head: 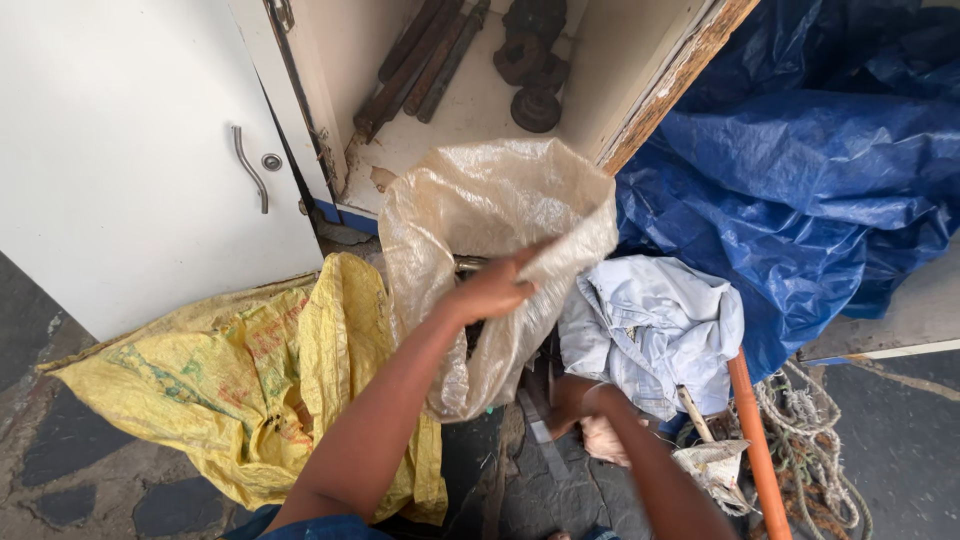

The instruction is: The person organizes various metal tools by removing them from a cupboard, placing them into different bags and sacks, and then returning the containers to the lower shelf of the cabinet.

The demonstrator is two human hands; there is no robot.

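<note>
Left hand (492,290) gripping rim of translucent woven sack (480,250), upright before open cabinet (480,90). Right hand (572,400) low among metal scraps (535,405), closure indiscernible. Best practice, judged: mouth held wide, rim taut, beside yellow sack (240,380).

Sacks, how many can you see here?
2. A clear beige woven sack is held open by the left hand in front of the cabinet. A yellow woven sack lies on the floor, left. More could hide under the blue tarp.
</note>
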